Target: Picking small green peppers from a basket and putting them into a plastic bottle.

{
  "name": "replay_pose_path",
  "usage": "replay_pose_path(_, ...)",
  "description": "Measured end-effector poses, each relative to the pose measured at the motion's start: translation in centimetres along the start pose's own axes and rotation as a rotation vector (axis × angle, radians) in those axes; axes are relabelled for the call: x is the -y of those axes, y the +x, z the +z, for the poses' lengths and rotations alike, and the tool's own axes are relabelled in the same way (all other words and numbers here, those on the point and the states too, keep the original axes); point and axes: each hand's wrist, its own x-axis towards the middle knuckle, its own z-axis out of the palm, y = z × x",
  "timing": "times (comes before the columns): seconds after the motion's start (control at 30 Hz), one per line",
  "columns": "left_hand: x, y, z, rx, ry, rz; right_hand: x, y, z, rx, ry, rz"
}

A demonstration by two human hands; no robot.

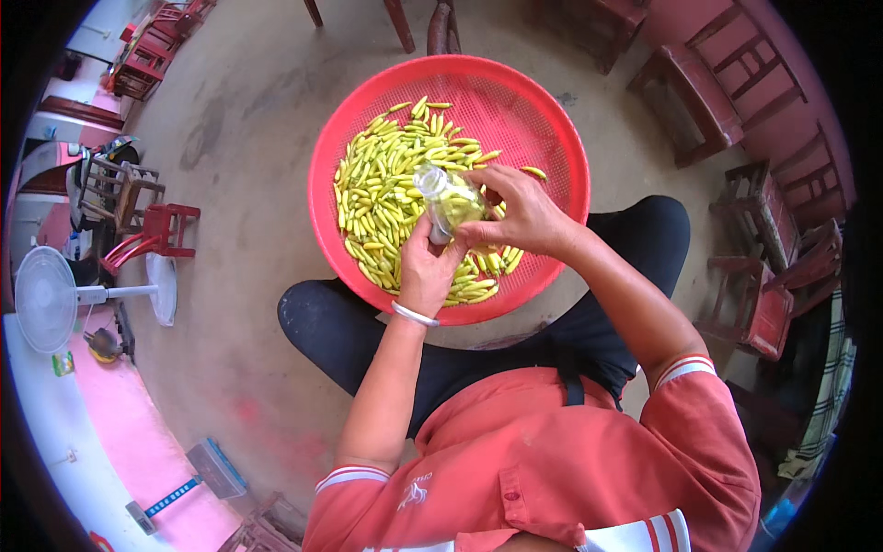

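Note:
Both of my hands hold a clear plastic bottle over a round red plastic sieve basket. The bottle's neck tilts toward the upper left, and yellow-green peppers show in or through its wall; which of these I cannot tell. My left hand, with a pale bangle at the wrist, grips the lower left side. Fingers and thumb of my right hand are around the other side, hiding part of the bottle. Slender yellow-green chili peppers lie heaped across the basket's left and middle, one lying apart at the right.
My bent legs flank the basket's near side on the concrete floor. Wooden stools and chairs line the right wall. At left are a pedestal fan, a red chair and, lower down, a platform scale.

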Motion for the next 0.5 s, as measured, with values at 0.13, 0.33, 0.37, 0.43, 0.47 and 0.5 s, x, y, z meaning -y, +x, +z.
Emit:
replay_pose_path(0.13,-1.0,-0.7,-0.1,0.022,0.097,-0.036,0.3,-0.2,-0.5,0.081,0.081,0.093)
replay_pose_path(0.33,0.3,-0.7,-1.1,-0.072,0.178,0.094,1.3,1.1,-0.4,0.121,0.137,0.138)
replay_pose_path(0.37,0.3,-0.3,-1.3,-0.09,0.195,0.109,1.3,1.7,-0.5,0.097,0.15,0.118)
replay_pose_path(0.43,-0.8,1.0,-1.6,-0.121,0.305,0.134,0.9,3.2,-0.4,0.121,0.138,0.133)
replay_pose_path(0.47,-1.5,1.9,-1.9,-0.142,0.421,0.166,0.3,4.1,-0.2,0.06,0.193,0.154)
replay_pose_path(0.5,-2.4,2.7,-1.8,-0.164,0.533,0.192,0.0,4.8,0.0,0.003,0.247,0.18)
